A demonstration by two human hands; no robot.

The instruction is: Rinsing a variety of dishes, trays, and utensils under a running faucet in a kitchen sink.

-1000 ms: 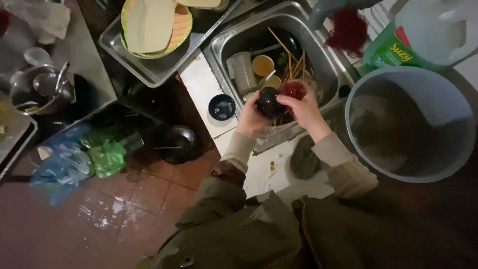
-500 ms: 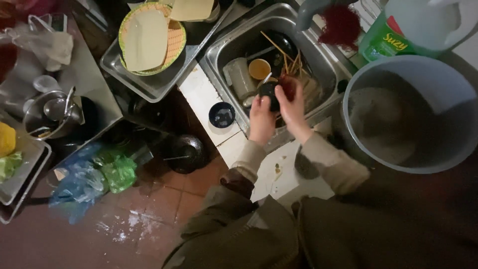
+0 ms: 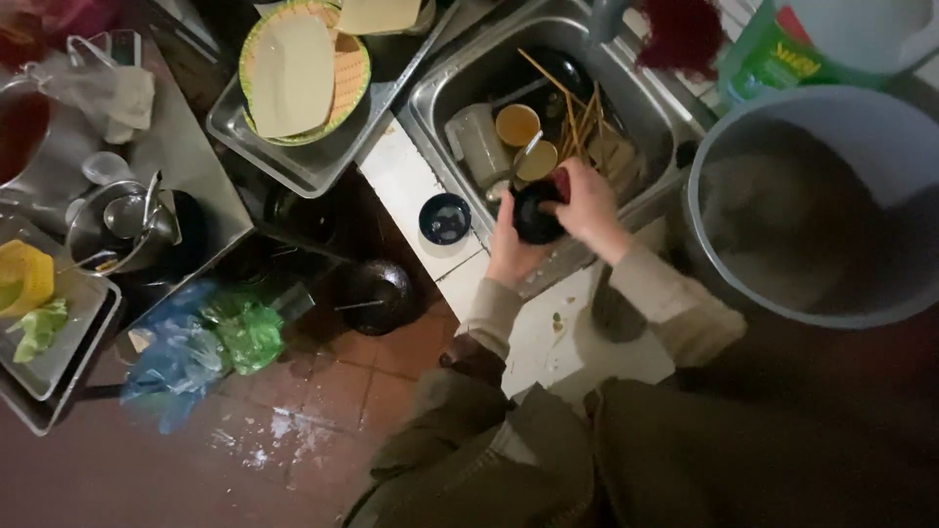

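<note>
A small black bowl (image 3: 537, 213) sits at the near edge of the steel sink (image 3: 460, 93), held between both hands just above the rim. The left hand (image 3: 511, 249) cups it from the near side, fingers curled under and against its wall; the right hand (image 3: 587, 203) closes over its far right side, fingers wrapped on the rim and a red thing, perhaps a scrubber, just showing at the fingertips. The bowl looks rigid and glossy, probably ceramic or lacquered, so it is likely light enough for one hand but slippery when wet and liable to chip against the steel; a grip with the thumb inside the rim and the fingers under the base seems safest. Farther into the sink lie two tan cups (image 3: 517, 124), a spoon, a pale mug (image 3: 473, 144) on its side and a scatter of wooden chopsticks (image 3: 577, 108). Left of the hands, on the white tiled ledge, stands a second dark bowl (image 3: 445, 218). To the right is a large grey bucket (image 3: 773, 284), with a green bottle (image 3: 758, 64) beyond it. Far left, a steel tray (image 3: 235, 127) carries a woven plate with flat pale pieces.
</note>
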